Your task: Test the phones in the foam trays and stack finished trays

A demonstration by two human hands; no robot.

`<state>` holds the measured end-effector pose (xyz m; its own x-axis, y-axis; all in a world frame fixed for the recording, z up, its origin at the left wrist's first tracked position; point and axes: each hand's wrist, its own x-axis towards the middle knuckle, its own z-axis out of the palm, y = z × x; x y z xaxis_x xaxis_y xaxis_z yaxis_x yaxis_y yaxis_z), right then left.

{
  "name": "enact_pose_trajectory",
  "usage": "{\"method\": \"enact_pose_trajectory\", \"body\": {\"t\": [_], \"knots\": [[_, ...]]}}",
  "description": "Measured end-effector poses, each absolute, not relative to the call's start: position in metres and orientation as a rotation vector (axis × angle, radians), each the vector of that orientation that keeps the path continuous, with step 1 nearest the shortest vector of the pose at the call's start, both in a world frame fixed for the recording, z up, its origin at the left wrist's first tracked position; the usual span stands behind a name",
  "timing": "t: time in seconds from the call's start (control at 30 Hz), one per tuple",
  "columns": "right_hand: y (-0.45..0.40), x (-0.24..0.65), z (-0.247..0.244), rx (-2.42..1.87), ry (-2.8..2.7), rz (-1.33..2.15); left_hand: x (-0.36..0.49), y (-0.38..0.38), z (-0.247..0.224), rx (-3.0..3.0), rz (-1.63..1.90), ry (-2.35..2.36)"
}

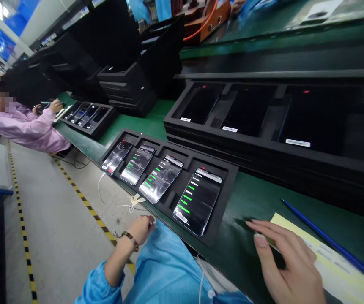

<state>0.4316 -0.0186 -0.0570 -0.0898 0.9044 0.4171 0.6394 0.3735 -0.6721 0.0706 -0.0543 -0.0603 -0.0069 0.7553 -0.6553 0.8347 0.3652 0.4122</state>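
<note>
A black foam tray (229,185) lies at the front edge of the green bench, with several phones in its slots. Their screens are lit with lists of white and green text; the nearest phone (197,200) is the rightmost. My left hand (142,230), a beaded bracelet on its wrist, hangs in front of the bench edge by my blue garment. Its fingers are curled closed, and the inside of the grip is hidden. My right hand (288,261) is open, fingers stretched out, over the bench beside a yellow paper sheet (343,270). Across that sheet lies a blue pen (327,238).
Stacked black trays (175,128) with larger dark-screened devices stand behind the phones. More black trays (127,88) are piled farther left. A co-worker in a pink sleeve (39,128) handles something beside another phone tray (101,124). A white cable (99,185) hangs at the bench edge.
</note>
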Motion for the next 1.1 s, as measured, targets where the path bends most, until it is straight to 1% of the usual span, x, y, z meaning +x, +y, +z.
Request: {"method": "enact_pose_trajectory", "body": {"t": [0.07,0.13,0.2,0.23,0.27,0.3,0.33,0.37,0.4,0.47,0.5,0.57,0.63,0.73,0.83,0.97,1.03,1.1], "knots": [[-0.019,0.432,-0.056,-1.366,-1.805,0.41,0.077,-0.053,-0.071,1.384,-0.127,1.84],[-0.019,0.43,-0.051,-1.379,-1.781,0.414,0.079,-0.056,-0.058,1.381,-0.131,1.783],[-0.02,0.426,-0.043,-1.338,-1.768,0.421,0.077,-0.061,-0.028,1.381,-0.089,1.545],[-0.021,0.422,-0.038,-1.303,-1.759,0.43,0.077,-0.062,-0.009,1.37,-0.043,1.365],[-0.022,0.416,-0.032,-1.26,-1.742,0.441,0.079,-0.063,0.009,1.325,0.058,1.084],[-0.023,0.409,-0.025,-1.202,-1.731,0.455,0.082,-0.062,0.025,1.278,0.197,0.876],[-0.023,0.399,-0.019,-1.12,-1.741,0.479,0.087,-0.058,0.038,1.251,0.404,0.771],[-0.024,0.387,-0.012,-1.015,-1.767,0.515,0.094,-0.051,0.047,1.237,0.693,0.75],[-0.026,0.373,-0.005,-0.883,-1.815,0.561,0.102,-0.04,0.053,1.197,1.066,0.781],[-0.031,0.342,0.008,-0.583,-1.955,0.672,0.119,-0.011,0.059,0.93,1.651,0.959],[-0.034,0.325,0.013,-0.45,-2.03,0.716,0.127,0.006,0.06,0.76,1.788,1.032],[-0.045,0.296,0.017,-0.351,-2.122,0.736,0.136,0.039,0.066,0.517,1.98,1.03],[-0.057,0.277,0.014,-0.37,-2.156,0.675,0.138,0.064,0.075,0.341,2.083,0.972],[-0.071,0.268,0.004,-0.437,-2.12,0.607,0.134,0.081,0.085,0.219,2.229,0.91],[-0.071,0.268,-0.002,-0.507,-2.074,0.654,0.132,0.085,0.085,0.272,2.427,0.945],[-0.062,0.263,0.003,-0.506,-2.112,0.65,0.13,0.093,0.086,0.449,2.68,1.079],[-0.063,0.258,0.005,-0.496,-2.169,0.67,0.122,0.096,0.095,0.402,2.68,1.084],[-0.07,0.255,0.005,-0.497,-2.216,0.723,0.108,0.098,0.107,0.207,2.53,0.997]]}}
